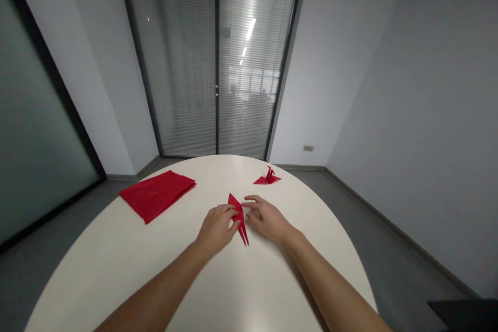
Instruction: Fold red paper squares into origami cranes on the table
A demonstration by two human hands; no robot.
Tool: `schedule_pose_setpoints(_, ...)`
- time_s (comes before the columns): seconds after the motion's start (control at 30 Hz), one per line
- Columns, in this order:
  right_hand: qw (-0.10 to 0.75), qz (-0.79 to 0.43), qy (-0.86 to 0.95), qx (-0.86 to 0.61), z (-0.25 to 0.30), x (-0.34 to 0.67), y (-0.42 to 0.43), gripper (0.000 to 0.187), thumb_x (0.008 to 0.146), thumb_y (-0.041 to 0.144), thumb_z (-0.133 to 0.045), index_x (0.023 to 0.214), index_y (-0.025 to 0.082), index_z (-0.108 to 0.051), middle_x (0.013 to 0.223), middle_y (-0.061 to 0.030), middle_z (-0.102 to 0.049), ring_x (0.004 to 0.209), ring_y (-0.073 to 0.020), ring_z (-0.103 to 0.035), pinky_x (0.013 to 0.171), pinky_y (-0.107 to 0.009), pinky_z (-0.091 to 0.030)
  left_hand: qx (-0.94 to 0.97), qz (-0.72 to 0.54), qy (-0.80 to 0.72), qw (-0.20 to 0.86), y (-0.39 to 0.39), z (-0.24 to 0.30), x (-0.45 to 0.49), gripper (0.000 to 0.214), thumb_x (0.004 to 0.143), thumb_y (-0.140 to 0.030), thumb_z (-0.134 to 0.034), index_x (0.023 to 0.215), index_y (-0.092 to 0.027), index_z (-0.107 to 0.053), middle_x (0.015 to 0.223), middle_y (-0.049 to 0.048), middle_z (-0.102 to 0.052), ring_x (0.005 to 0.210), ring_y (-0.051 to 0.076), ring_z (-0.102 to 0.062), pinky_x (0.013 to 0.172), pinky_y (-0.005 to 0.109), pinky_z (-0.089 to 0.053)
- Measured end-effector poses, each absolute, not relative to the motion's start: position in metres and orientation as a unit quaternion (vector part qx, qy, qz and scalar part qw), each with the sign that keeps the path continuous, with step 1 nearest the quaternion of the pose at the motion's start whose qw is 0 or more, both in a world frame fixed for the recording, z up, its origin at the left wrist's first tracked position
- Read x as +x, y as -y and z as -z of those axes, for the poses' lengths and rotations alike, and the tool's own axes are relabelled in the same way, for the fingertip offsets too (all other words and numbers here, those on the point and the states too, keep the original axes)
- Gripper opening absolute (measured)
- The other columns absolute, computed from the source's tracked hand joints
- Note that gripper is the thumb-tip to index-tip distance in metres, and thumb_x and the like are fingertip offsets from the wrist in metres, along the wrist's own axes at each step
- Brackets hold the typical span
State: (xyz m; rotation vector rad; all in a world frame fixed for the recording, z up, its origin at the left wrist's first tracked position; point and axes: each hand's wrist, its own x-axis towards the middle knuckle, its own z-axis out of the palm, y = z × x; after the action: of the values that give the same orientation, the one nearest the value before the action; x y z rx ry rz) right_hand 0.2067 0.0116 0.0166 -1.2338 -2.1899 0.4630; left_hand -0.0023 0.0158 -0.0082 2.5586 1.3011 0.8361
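Note:
A narrow folded piece of red paper (pixel 238 216) with two pointed tails lies on the white round table (pixel 116 259). My left hand (pixel 217 227) presses on its left side with fingers curled onto the paper. On its right edge rests my right hand (pixel 266 217), fingertips pinching the fold. Both hands meet over the paper at the table's middle.
A finished red paper crane (pixel 267 177) stands farther back, right of centre. A stack of red paper sheets (pixel 156 194) lies at the back left. Beyond the table are a glass door with blinds (pixel 216 62) and grey walls.

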Motion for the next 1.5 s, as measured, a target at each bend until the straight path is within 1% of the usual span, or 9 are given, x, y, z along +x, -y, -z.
schedule_pose_setpoints(0.2,0.206,-0.096,0.903,-0.364,-0.013,0.209,-0.014,0.038,0.099,0.020,-0.049,0.134,0.019,-0.064,0.138,-0.0125,-0.065,0.132,-0.0249,-0.057,0.123,-0.052,-0.029,0.874,-0.258,-0.399,0.100,-0.016,0.008,-0.007,0.031,0.096,-0.030,-0.060,0.124,-0.023,-0.069,0.135,0.0093,-0.067,0.128,0.028,-0.059,0.112,0.047,-0.043)
schedule_pose_setpoints(0.43,0.181,-0.109,0.903,-0.375,-0.013,0.216,-0.015,0.050,0.094,0.027,-0.059,0.143,0.018,-0.057,0.149,-0.0156,-0.054,0.142,-0.0275,-0.048,0.125,-0.055,-0.021,0.909,-0.182,-0.351,0.130,-0.018,0.004,-0.016,0.047,0.099,-0.035,-0.052,0.144,-0.022,-0.053,0.154,0.0108,-0.050,0.147,0.029,-0.039,0.120,0.057,-0.030)
schedule_pose_setpoints(0.57,0.195,-0.117,0.896,-0.383,-0.014,0.217,-0.013,0.049,0.092,0.030,-0.063,0.139,0.016,-0.061,0.147,-0.0171,-0.056,0.142,-0.0300,-0.046,0.125,-0.055,-0.022,0.909,-0.191,-0.347,0.130,-0.017,0.003,-0.019,0.049,0.099,-0.035,-0.054,0.146,-0.023,-0.051,0.154,0.0104,-0.050,0.145,0.028,-0.042,0.120,0.055,-0.032)
schedule_pose_setpoints(0.87,0.270,-0.116,0.857,-0.424,-0.002,0.218,-0.018,0.022,0.090,0.028,-0.067,0.110,0.020,-0.070,0.135,-0.0139,-0.066,0.139,-0.0299,-0.050,0.119,-0.057,-0.033,0.886,-0.262,-0.376,0.072,-0.016,0.003,-0.009,0.025,0.095,-0.022,-0.061,0.116,-0.027,-0.075,0.123,0.0072,-0.068,0.116,0.025,-0.061,0.102,0.042,-0.048)
schedule_pose_setpoints(0.97,0.267,-0.110,0.868,-0.404,-0.007,0.217,-0.017,0.017,0.087,0.027,-0.070,0.101,0.019,-0.068,0.136,-0.0144,-0.065,0.141,-0.0289,-0.048,0.123,-0.056,-0.026,0.889,-0.257,-0.372,0.067,-0.015,-0.001,-0.005,0.022,0.092,-0.013,-0.061,0.101,-0.024,-0.078,0.105,0.0059,-0.072,0.103,0.023,-0.063,0.094,0.039,-0.048)
schedule_pose_setpoints(1.1,0.253,-0.110,0.884,-0.377,-0.017,0.217,-0.014,0.007,0.086,0.025,-0.069,0.089,0.020,-0.065,0.106,-0.0076,-0.075,0.133,-0.0266,-0.056,0.127,-0.052,-0.018,0.897,-0.237,-0.367,0.067,-0.012,-0.009,-0.004,0.029,0.085,-0.005,-0.056,0.092,-0.023,-0.078,0.092,0.0037,-0.076,0.095,0.023,-0.066,0.092,0.039,-0.045)
schedule_pose_setpoints(1.2,0.234,-0.102,0.887,-0.384,-0.022,0.218,-0.011,0.011,0.085,0.024,-0.067,0.095,0.022,-0.067,0.093,-0.0018,-0.076,0.111,-0.0235,-0.069,0.126,-0.050,-0.021,0.895,-0.230,-0.380,0.044,-0.005,-0.018,-0.005,0.023,0.083,-0.010,-0.058,0.089,-0.022,-0.077,0.092,0.0048,-0.077,0.095,0.024,-0.065,0.091,0.041,-0.043)
schedule_pose_setpoints(1.33,0.208,-0.060,0.896,-0.388,-0.029,0.218,-0.009,0.029,0.087,0.023,-0.063,0.115,0.022,-0.070,0.098,-0.0033,-0.077,0.102,-0.0226,-0.068,0.120,-0.047,-0.032,0.896,-0.205,-0.393,-0.004,0.004,-0.028,-0.002,0.021,0.091,-0.023,-0.055,0.093,-0.019,-0.075,0.096,0.0094,-0.077,0.108,0.030,-0.061,0.095,0.046,-0.041)
schedule_pose_setpoints(1.5,0.164,-0.036,0.904,-0.393,-0.040,0.214,-0.003,0.017,0.087,0.023,-0.060,0.079,0.019,-0.075,0.074,-0.0063,-0.073,0.080,-0.0222,-0.067,0.095,-0.037,-0.047,0.897,-0.181,-0.404,-0.010,0.002,-0.018,-0.003,0.031,0.096,-0.026,-0.048,0.115,-0.017,-0.071,0.127,0.0140,-0.070,0.117,0.034,-0.057,0.100,0.052,-0.042)
